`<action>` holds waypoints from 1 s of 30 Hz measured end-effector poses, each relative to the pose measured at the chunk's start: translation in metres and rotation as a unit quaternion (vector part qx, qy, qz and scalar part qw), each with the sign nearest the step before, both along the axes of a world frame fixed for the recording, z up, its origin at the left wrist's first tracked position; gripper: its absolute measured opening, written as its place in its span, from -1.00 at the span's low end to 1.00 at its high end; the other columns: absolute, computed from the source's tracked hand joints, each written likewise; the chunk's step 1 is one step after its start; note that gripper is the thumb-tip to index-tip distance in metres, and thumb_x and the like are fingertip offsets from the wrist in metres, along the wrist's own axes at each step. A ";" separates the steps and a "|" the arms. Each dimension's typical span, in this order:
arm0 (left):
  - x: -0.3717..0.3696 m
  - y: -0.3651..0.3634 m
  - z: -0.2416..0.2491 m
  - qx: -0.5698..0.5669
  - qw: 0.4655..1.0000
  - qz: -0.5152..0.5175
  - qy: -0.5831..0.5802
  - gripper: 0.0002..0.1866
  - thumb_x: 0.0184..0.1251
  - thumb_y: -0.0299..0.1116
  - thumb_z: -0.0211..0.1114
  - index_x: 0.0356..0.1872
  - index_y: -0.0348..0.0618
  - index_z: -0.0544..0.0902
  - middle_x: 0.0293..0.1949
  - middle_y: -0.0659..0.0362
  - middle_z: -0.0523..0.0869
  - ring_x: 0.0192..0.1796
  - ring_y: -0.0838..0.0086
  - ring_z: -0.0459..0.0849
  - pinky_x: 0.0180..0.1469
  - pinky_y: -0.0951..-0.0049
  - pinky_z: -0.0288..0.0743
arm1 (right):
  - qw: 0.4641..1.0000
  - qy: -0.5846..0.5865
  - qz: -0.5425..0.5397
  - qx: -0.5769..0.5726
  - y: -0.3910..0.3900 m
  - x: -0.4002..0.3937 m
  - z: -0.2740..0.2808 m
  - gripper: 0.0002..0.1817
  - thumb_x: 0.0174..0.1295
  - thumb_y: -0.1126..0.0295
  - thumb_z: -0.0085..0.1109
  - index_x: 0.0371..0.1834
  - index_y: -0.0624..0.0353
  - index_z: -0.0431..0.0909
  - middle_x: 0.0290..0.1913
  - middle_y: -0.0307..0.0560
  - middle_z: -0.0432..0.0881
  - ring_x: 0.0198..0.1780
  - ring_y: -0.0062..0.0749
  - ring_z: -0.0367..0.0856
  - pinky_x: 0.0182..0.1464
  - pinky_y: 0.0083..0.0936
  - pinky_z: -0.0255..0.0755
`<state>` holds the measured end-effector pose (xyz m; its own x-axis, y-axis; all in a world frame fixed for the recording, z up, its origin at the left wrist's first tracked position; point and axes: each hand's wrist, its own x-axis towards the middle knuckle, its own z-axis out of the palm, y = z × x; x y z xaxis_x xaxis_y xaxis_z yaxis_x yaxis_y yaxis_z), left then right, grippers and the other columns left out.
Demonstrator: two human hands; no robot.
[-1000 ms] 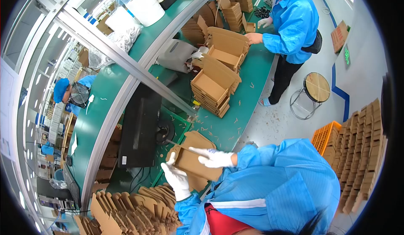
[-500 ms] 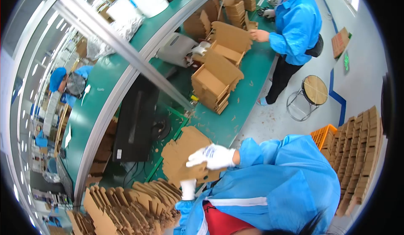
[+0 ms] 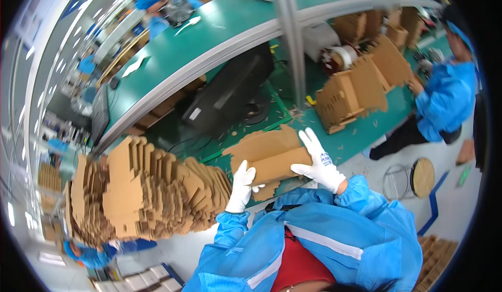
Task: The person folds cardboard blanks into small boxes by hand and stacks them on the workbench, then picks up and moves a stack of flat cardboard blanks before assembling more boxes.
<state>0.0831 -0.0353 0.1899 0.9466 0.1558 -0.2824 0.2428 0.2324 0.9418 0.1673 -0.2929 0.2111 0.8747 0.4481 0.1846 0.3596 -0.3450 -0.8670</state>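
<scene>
A brown cardboard box blank (image 3: 276, 166), partly folded, lies in front of me at the edge of the green bench. One of its panels stands bent up along a crease. My left hand (image 3: 242, 187), in a white glove, grips the left end, its thumb against the panel and its fingers partly hidden. At the right end is my right hand (image 3: 320, 162), also white-gloved. Its fingers are stretched out and spread, and the thumb touches the panel's edge.
Stacked flat cardboard blanks (image 3: 130, 187) rise at my left. A black monitor (image 3: 230, 90) stands behind the work, beside a metal post (image 3: 290, 46). Folded boxes (image 3: 345, 93) sit further right, near a co-worker in blue (image 3: 449, 93). A round stool (image 3: 422, 178) is on the floor.
My view has turned left, bringing the blank stack more into sight. My hands have moved to opposite ends of the cardboard, and a panel now stands folded up.
</scene>
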 end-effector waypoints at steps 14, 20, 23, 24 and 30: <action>-0.008 -0.033 -0.020 0.038 0.985 0.161 0.048 -0.35 0.43 -0.38 0.16 0.53 0.01 0.24 -0.47 0.31 0.49 -0.54 0.70 0.36 -0.58 0.57 0.29 | 0.921 -0.306 0.241 0.006 0.016 0.033 -0.056 -0.36 0.42 0.49 -0.06 0.58 0.10 0.10 0.55 0.29 0.12 0.55 0.18 0.13 0.52 -0.17 0.06; -0.033 -0.031 0.019 0.351 0.928 0.124 -0.016 -0.44 0.41 -0.37 0.04 0.45 0.06 0.34 0.03 -0.06 0.70 -0.14 0.01 0.73 -0.05 0.09 0.57 | 0.966 -0.028 0.096 -0.238 0.043 0.033 -0.106 -0.37 0.48 0.23 -0.07 0.46 0.48 0.16 0.46 0.47 0.22 0.47 0.28 0.22 0.52 -0.30 0.05; -0.036 -0.030 0.002 0.388 0.912 0.129 -0.009 -0.43 0.41 -0.35 0.04 0.46 0.05 0.32 0.10 -0.06 0.67 -0.04 -0.02 0.70 0.04 0.06 0.55 | 0.962 0.016 0.120 -0.244 0.043 0.039 -0.119 -0.28 0.49 0.09 -0.09 0.47 0.52 0.12 0.45 0.48 0.23 0.49 0.26 0.17 0.53 -0.28 0.01; -0.034 -0.026 -0.001 0.362 0.921 0.145 -0.021 -0.43 0.40 -0.34 0.05 0.45 0.07 0.33 0.04 -0.10 0.69 -0.08 -0.03 0.71 0.01 0.06 0.56 | 0.968 0.025 0.134 -0.211 0.040 0.042 -0.129 -0.26 0.49 0.08 -0.09 0.48 0.51 0.08 0.46 0.49 0.21 0.50 0.26 0.16 0.53 -0.29 0.01; -0.001 0.018 -0.019 0.122 0.980 0.156 -0.007 -0.35 0.40 -0.35 0.15 0.52 -0.06 0.26 -0.50 0.25 0.51 -0.54 0.55 0.45 -0.51 0.46 0.42 | 0.973 -0.072 0.213 0.056 0.043 0.005 0.024 -0.21 0.43 0.12 0.10 0.60 0.22 0.01 0.53 0.15 0.22 0.56 -0.09 0.15 0.54 -0.26 0.01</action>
<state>0.0822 -0.0176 0.1710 0.8454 0.4998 -0.1883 0.1824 0.0611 0.9813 0.1719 -0.2497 0.2350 0.5763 0.7337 0.3600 0.5692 -0.0441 -0.8210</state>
